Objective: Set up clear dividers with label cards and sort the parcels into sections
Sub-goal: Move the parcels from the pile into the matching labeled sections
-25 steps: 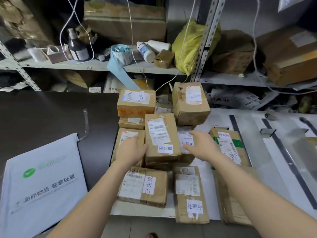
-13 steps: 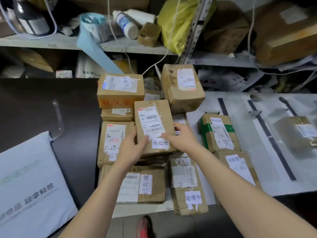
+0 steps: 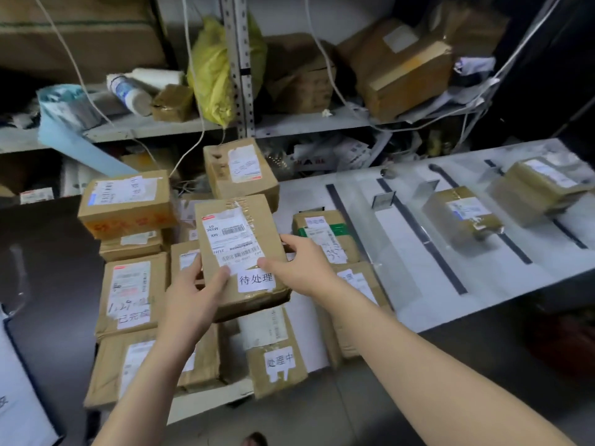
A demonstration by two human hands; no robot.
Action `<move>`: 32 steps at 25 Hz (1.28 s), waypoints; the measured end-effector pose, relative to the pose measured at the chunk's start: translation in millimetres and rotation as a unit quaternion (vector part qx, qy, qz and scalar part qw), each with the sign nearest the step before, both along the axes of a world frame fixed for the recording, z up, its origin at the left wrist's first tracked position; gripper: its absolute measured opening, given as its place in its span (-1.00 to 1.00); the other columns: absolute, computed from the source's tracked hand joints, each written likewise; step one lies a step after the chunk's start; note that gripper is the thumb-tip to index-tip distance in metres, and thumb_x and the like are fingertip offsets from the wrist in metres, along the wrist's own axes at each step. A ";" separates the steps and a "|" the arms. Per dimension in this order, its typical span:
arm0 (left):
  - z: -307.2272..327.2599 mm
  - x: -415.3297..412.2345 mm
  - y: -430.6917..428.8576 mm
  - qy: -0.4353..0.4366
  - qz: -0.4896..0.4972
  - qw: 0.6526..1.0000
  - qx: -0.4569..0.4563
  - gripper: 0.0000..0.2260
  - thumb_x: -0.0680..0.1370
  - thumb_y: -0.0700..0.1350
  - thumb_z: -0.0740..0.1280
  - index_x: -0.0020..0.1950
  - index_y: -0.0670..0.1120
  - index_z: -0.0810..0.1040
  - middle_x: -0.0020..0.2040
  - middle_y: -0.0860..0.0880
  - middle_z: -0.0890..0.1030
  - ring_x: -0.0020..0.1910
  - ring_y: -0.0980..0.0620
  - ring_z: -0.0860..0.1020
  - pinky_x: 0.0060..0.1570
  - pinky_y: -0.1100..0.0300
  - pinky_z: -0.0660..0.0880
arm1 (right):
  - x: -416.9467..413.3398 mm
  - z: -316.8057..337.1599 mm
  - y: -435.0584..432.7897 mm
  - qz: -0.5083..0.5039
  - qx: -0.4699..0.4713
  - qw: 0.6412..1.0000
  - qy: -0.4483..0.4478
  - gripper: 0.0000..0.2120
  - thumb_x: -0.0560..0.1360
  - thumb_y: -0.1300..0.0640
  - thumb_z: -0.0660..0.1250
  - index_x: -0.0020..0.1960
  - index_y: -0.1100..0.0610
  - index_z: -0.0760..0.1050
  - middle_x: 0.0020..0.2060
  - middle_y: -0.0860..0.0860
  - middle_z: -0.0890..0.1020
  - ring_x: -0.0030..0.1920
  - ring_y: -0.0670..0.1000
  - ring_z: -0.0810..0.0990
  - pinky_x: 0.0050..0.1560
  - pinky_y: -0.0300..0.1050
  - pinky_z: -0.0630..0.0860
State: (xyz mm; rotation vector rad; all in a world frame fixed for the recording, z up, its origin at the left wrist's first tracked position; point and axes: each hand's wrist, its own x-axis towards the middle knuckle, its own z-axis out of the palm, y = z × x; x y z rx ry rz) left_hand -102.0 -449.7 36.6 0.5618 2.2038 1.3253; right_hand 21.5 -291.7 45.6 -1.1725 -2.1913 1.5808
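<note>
A brown cardboard parcel [image 3: 240, 252] with a shipping label and a white handwritten sticker is raised above a pile of similar parcels [image 3: 132, 297]. My left hand [image 3: 193, 294] grips its lower left edge, and my right hand [image 3: 299, 268] holds its right side. To the right, clear dividers [image 3: 383, 199] with black base strips [image 3: 399, 243] stand on a white board [image 3: 418, 284]. One parcel [image 3: 460, 217] sits in a middle section and another parcel [image 3: 541, 185] in the far right section.
A metal shelf [image 3: 180, 125] behind holds boxes, a yellow bag [image 3: 212, 72], a white bottle [image 3: 128, 93] and hanging cables. A white mailer bag [image 3: 19, 387] lies at the lower left on the dark table [image 3: 42, 252]. A green-taped parcel [image 3: 325, 235] lies beside the dividers.
Both hands closed on the top parcel and lifted it off the pile. The view swung right, bringing the dividers and two sorted parcels into sight.
</note>
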 end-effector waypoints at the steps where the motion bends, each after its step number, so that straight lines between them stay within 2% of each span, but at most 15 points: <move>1: 5.0 19.2 7.3 0.007 -0.001 1.000 0.001 -0.84 0.61 0.08 0.37 0.17 0.29 0.53 -0.03 0.21 0.66 -0.05 0.08 0.66 -0.07 -0.02 0.62 | 20.1 4.2 6.4 -0.003 0.005 1.000 0.004 -0.54 0.45 -0.06 0.52 0.32 -0.10 0.57 0.15 -0.19 0.68 0.10 -0.14 0.64 0.17 0.00 0.63; 5: 18.1 104.4 39.8 0.039 -0.010 0.999 0.001 -0.81 0.61 0.08 0.35 0.22 0.19 0.58 -0.01 0.22 0.67 -0.03 0.10 0.65 -0.14 0.08 0.56 | 111.8 17.2 37.4 -0.013 0.011 0.999 0.027 -0.56 0.41 -0.11 0.51 0.27 -0.14 0.58 0.04 -0.26 0.68 0.06 -0.17 0.64 0.14 0.01 0.63; 7: 20.6 139.9 56.2 0.047 -0.018 0.999 -0.001 -0.77 0.61 0.09 0.35 0.26 0.16 0.60 0.03 0.19 0.69 0.02 0.09 0.65 -0.06 0.08 0.56 | 152.2 20.2 53.1 -0.017 0.017 0.999 0.034 -0.52 0.39 -0.14 0.50 0.30 -0.16 0.56 0.08 -0.26 0.67 0.08 -0.15 0.63 0.14 0.02 0.63; 9: 22.3 169.1 74.2 0.039 -0.021 0.999 -0.007 -0.74 0.59 0.16 0.35 0.27 0.20 0.59 0.06 0.18 0.69 0.04 0.08 0.66 0.04 0.00 0.61 | 186.2 22.4 69.8 -0.019 0.025 0.999 0.037 -0.50 0.41 -0.14 0.49 0.33 -0.16 0.55 0.14 -0.22 0.68 0.10 -0.13 0.64 0.13 0.03 0.64; 11: 24.9 190.9 90.0 0.033 -0.037 0.999 -0.013 -0.70 0.60 0.19 0.33 0.32 0.21 0.56 0.11 0.18 0.68 0.06 0.08 0.65 0.05 -0.01 0.63 | 209.4 22.1 85.6 -0.016 0.022 0.999 0.038 -0.53 0.45 -0.11 0.48 0.34 -0.13 0.54 0.14 -0.20 0.69 0.10 -0.14 0.64 0.13 0.02 0.65; 13: 23.3 201.6 105.7 0.038 -0.052 0.998 -0.009 -0.69 0.63 0.15 0.30 0.37 0.20 0.52 0.14 0.18 0.65 0.08 0.09 0.63 0.03 0.06 0.61 | 220.9 20.8 100.0 -0.016 0.015 0.999 0.036 -0.54 0.48 -0.08 0.47 0.36 -0.12 0.54 0.16 -0.19 0.68 0.12 -0.13 0.63 0.13 0.01 0.65; 15: 21.4 201.0 121.1 0.041 -0.067 0.997 -0.017 -0.67 0.66 0.13 0.26 0.44 0.24 0.45 0.15 0.20 0.62 0.08 0.14 0.61 0.01 0.13 0.57 | 218.2 16.2 114.6 -0.013 0.003 0.999 0.035 -0.55 0.51 -0.04 0.46 0.38 -0.11 0.53 0.18 -0.17 0.67 0.15 -0.11 0.62 0.15 0.00 0.65; 18: 11.8 179.9 141.4 0.002 -0.090 0.996 -0.018 -0.67 0.70 0.12 0.18 0.47 0.26 0.39 0.13 0.27 0.60 0.12 0.18 0.60 0.01 0.20 0.52 | 196.5 4.9 138.8 -0.008 -0.028 0.999 0.031 -0.59 0.55 0.05 0.43 0.39 -0.06 0.53 0.22 -0.12 0.65 0.19 -0.05 0.62 0.19 0.00 0.63; 21: 1.2 146.2 163.6 -0.024 -0.106 0.994 -0.020 -0.68 0.71 0.14 0.14 0.47 0.26 0.39 0.15 0.27 0.59 0.12 0.21 0.59 0.04 0.22 0.51 | 161.6 -3.3 162.1 -0.003 -0.047 0.999 0.016 -0.62 0.59 0.10 0.38 0.41 0.00 0.51 0.23 -0.06 0.65 0.13 -0.03 0.65 0.16 -0.02 0.64; 24: -17.4 115.5 185.3 -0.041 -0.097 0.994 -0.024 -0.61 0.70 0.15 0.13 0.55 0.24 0.35 0.25 0.18 0.58 0.19 0.11 0.58 0.12 0.10 0.54 | 128.2 -16.7 181.4 -0.002 -0.051 0.999 0.002 -0.62 0.62 0.13 0.35 0.43 0.02 0.49 0.23 -0.05 0.65 0.11 -0.04 0.65 0.12 -0.07 0.64; 26: -29.8 101.5 193.4 -0.060 -0.087 0.994 -0.031 -0.62 0.70 0.18 0.13 0.52 0.27 0.35 0.27 0.15 0.57 0.20 0.06 0.58 0.13 0.02 0.58 | 111.5 -29.6 190.8 0.001 -0.052 0.999 -0.011 -0.61 0.62 0.13 0.34 0.44 0.01 0.49 0.23 -0.06 0.65 0.11 -0.04 0.65 0.14 -0.05 0.65; 28: -39.6 92.4 198.8 -0.078 -0.078 0.993 -0.033 -0.62 0.69 0.21 0.11 0.53 0.29 0.32 0.26 0.14 0.56 0.18 0.08 0.58 0.07 0.04 0.59 | 99.2 -39.9 198.1 0.002 -0.053 0.998 -0.017 -0.61 0.62 0.11 0.34 0.44 -0.02 0.50 0.23 -0.08 0.65 0.13 -0.03 0.66 0.17 -0.02 0.64; 31: -47.0 82.8 205.7 -0.072 -0.070 0.994 -0.033 -0.60 0.71 0.19 0.10 0.57 0.25 0.28 0.20 0.19 0.53 0.06 0.25 0.53 -0.09 0.22 0.51 | 85.8 -52.5 205.7 0.009 -0.045 0.999 -0.021 -0.59 0.60 0.11 0.35 0.44 -0.06 0.49 0.24 -0.11 0.64 0.17 -0.03 0.64 0.19 0.00 0.64; 32: -53.3 79.9 207.7 -0.072 -0.070 0.994 -0.035 -0.59 0.71 0.18 0.09 0.57 0.24 0.28 0.19 0.20 0.53 0.05 0.26 0.53 -0.11 0.24 0.49 | 83.3 -57.7 207.1 0.013 -0.043 0.999 -0.024 -0.58 0.60 0.11 0.35 0.44 -0.05 0.48 0.24 -0.11 0.64 0.19 -0.03 0.64 0.20 0.00 0.63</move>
